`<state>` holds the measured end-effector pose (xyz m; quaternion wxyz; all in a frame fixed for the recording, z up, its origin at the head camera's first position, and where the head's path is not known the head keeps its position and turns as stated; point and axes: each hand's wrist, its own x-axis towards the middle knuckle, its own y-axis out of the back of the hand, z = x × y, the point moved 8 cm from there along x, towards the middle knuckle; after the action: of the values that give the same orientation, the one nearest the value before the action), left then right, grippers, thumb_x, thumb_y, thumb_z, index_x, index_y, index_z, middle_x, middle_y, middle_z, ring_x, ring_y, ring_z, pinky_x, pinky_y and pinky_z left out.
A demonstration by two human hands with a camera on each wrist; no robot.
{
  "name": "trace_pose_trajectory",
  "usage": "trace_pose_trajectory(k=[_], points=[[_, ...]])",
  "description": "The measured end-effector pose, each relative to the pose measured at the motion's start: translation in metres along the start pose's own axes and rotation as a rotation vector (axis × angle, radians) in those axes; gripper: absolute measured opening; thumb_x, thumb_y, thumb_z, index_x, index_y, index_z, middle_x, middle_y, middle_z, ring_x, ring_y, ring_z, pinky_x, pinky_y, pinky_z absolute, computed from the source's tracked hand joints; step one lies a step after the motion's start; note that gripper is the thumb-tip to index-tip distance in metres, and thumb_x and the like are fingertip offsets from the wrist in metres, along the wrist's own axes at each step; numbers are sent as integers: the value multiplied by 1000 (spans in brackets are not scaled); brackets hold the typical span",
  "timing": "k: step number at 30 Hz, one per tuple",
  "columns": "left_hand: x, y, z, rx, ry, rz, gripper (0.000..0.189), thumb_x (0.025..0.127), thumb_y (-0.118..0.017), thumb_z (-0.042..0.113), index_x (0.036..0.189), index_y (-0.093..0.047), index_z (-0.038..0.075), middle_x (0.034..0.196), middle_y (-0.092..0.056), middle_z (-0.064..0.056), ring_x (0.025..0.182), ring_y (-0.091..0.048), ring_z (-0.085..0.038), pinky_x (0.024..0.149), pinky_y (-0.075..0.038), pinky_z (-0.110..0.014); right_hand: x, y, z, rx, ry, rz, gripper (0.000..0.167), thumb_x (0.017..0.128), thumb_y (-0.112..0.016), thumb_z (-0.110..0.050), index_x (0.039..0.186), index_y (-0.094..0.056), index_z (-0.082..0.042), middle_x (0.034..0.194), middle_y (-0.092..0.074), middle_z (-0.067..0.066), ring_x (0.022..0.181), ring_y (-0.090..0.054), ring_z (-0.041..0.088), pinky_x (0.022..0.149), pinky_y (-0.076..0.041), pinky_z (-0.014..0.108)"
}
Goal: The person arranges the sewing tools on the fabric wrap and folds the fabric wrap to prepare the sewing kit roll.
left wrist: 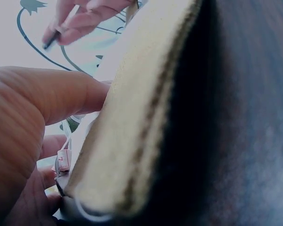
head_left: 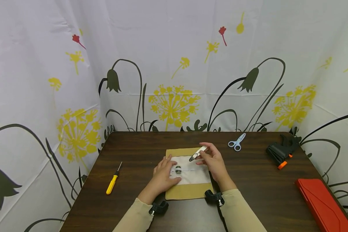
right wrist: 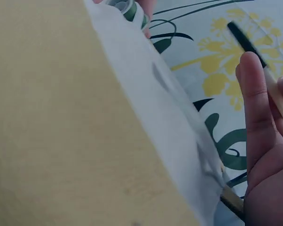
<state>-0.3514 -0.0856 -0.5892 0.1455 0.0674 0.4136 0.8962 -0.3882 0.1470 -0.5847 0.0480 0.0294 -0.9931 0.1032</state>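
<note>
A white cloth [head_left: 192,177] with a dark line across it lies on a tan mat [head_left: 188,192] in front of me. My left hand [head_left: 161,179] rests on the cloth's left side, fingers spread and thumb apart. Between its thumb and fingers sits a small round green-and-white item [head_left: 178,169]. Near those fingertips, the left wrist view shows a tiny white tag [left wrist: 64,159] with red print. My right hand [head_left: 214,162] pinches a slim white pen-like tool [head_left: 198,154] above the cloth. Its dark tip points down and left.
On the left lies a yellow-handled screwdriver [head_left: 112,184]. Light blue scissors [head_left: 236,142] lie toward the back right. Further right are a black tape dispenser-like tool [head_left: 281,149] with orange parts and a red case [head_left: 322,203]. A flowered curtain [head_left: 174,42] hangs behind the table.
</note>
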Motion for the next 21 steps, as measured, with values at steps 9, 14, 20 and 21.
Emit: trace_pose_trajectory(k=[9, 14, 20, 21], points=[[1, -2, 0, 6, 4, -8, 64, 90, -87, 37, 144, -61, 13, 181, -28, -16, 168, -19, -45, 126, -20, -74, 0, -1, 18, 28, -98, -2, 66, 106, -64, 6, 160, -30, -10, 105, -59, 10, 81, -80, 22, 72, -68, 37], [1, -2, 0, -5, 3, -9, 64, 90, -87, 36, 144, -61, 12, 181, -27, -16, 168, -18, -44, 127, -18, -74, 1, -2, 21, 4, -110, -20, 56, 107, -62, 5, 153, -34, -11, 102, -58, 11, 81, -81, 23, 72, -68, 36], [0, -1, -1, 0, 7, -8, 64, 90, -86, 36, 145, -60, 13, 181, -27, -16, 168, -18, -44, 127, -18, -74, 1, -3, 22, -75, -117, -30, 50, 110, -58, 1, 153, -37, -14, 103, -58, 12, 83, -81, 23, 73, -68, 38], [0, -1, -1, 2, 8, -8, 64, 90, -86, 36, 145, -60, 14, 181, -27, -16, 168, -18, -44, 127, -18, -74, 1, -3, 22, -85, -120, -30, 50, 110, -58, 0, 153, -37, -15, 104, -58, 13, 83, -81, 23, 73, -68, 38]])
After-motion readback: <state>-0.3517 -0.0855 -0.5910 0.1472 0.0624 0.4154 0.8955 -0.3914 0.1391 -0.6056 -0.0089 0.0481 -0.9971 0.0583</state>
